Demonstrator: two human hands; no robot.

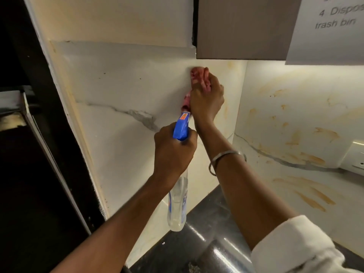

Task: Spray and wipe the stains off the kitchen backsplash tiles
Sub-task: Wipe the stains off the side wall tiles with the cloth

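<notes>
Tiles [122,79]: cloth [197,75] in right hand [206,97]

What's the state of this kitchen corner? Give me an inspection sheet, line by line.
Surface: left tiles mostly clean, a few dark specks; right tiles smeared orange-brown.
Job's things: red cloth against the left tiles, just below the cabinet; spray bottle held upright, blue head up.
Clutter: nothing seen.
Hands: left hand grips the spray bottle; right hand grips the cloth.
Cables: nothing seen.
Surroundings: dark counter, socket, printed notice.
</notes>
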